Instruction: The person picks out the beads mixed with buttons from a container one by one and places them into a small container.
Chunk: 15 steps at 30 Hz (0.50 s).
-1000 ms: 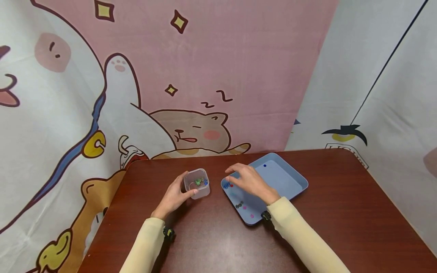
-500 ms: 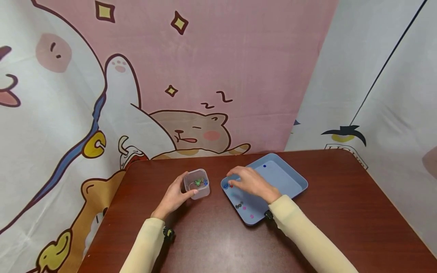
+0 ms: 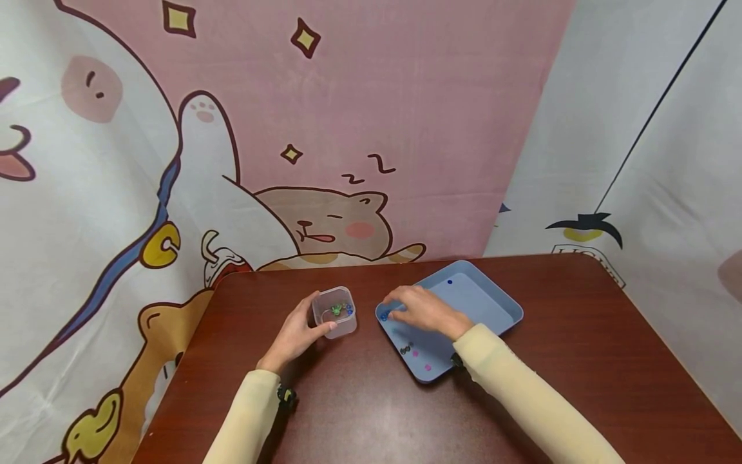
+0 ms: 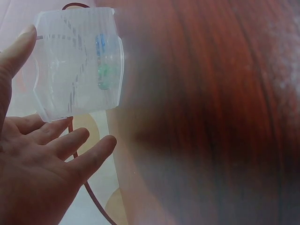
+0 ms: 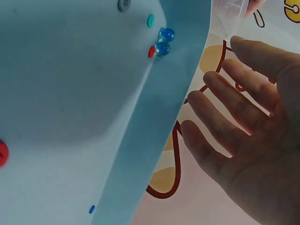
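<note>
My left hand (image 3: 294, 335) holds a small clear plastic box (image 3: 344, 330) on the table, thumb on the near side and fingers on the far side. Green and blue marbles (image 4: 102, 70) lie inside it. Over the left corner of a blue tray (image 3: 484, 306) is my right hand (image 3: 426, 310), fingers bent down towards two blue glass marbles (image 5: 162, 48). In the right wrist view its fingers are loosely spread with nothing between them. Beside the marbles lie a red button (image 5: 151, 52) and a teal button (image 5: 150, 20). My right hand hides that red button in the head view.
Elsewhere in the tray are a dark blue piece (image 3: 449, 281), several dark pieces (image 3: 406, 349) and pink pieces (image 3: 428, 367). The brown table (image 3: 591, 335) meets a printed cartoon cloth (image 3: 452, 129) at the back.
My right hand has lowered slightly into the tray's left corner, and its thumb and fingers have come closer together. The left hand and the clear box stay in place.
</note>
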Motion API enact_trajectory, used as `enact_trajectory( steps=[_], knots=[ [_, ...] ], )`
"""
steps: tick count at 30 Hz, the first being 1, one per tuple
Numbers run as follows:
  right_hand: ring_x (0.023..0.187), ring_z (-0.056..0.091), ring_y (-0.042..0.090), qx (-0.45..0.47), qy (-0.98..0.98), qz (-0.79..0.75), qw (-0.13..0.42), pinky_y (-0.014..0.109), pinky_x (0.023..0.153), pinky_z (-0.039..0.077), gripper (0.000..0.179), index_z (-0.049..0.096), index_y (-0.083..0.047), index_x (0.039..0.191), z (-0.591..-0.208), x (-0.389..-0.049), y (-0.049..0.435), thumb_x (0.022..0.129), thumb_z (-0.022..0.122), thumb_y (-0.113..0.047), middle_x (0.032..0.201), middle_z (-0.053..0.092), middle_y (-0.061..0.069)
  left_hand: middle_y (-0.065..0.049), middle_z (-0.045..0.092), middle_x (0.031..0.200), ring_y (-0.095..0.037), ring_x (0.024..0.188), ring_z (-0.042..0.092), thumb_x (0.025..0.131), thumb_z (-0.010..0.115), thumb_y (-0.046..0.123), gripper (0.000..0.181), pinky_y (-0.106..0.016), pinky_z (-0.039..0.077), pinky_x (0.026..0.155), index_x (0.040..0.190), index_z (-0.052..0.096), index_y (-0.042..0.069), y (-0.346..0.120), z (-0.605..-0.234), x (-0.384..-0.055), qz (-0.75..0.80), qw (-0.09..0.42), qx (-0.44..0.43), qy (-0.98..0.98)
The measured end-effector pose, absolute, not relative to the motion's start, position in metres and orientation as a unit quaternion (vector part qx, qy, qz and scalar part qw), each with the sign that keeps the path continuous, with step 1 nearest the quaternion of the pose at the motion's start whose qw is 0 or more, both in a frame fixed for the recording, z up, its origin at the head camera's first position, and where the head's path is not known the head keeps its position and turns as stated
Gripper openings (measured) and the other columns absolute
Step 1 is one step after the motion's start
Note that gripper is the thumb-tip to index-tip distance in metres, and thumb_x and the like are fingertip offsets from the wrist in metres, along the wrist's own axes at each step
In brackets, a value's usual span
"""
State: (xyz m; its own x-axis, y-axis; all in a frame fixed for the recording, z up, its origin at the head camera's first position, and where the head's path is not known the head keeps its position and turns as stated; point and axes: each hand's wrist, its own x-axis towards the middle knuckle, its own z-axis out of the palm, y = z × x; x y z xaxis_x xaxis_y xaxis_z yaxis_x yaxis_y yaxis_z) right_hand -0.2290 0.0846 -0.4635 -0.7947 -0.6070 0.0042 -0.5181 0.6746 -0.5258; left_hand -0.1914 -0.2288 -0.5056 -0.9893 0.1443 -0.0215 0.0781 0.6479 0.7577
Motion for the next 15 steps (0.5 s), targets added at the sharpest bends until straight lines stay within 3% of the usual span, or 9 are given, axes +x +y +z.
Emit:
enact_trajectory(
  steps=[6,15],
  knots=[
    [0.119,0.064,0.024,-0.335,0.913,-0.22,0.082,0.042,0.101,0.051,0.029,0.071,-0.011,0.122,-0.463,-0.236,0.085,0.093,0.072,-0.017,0.125,0.069,0.005,-0.013,0.037,0.158,-0.034,0.145,0.039,0.084,0.078,0.049,0.094,-0.057,0.035,0.115,0.156,0.031,0.013,-0.228,-0.506,-0.192,0.414,0.039,0.062,0.908],
    [0.115,0.066,0.018,-0.385,0.895,-0.191,0.122,0.036,0.096,0.054,0.027,0.072,-0.015,0.121,-0.474,-0.253,0.087,0.094,0.07,-0.017,0.121,0.071,-0.001,-0.013,0.037,0.158,-0.033,0.144,0.04,0.084,0.078,0.048,0.094,-0.057,0.035,0.115,0.157,0.031,0.013,-0.229,-0.507,-0.193,0.413,0.041,0.06,0.908]
  ],
)
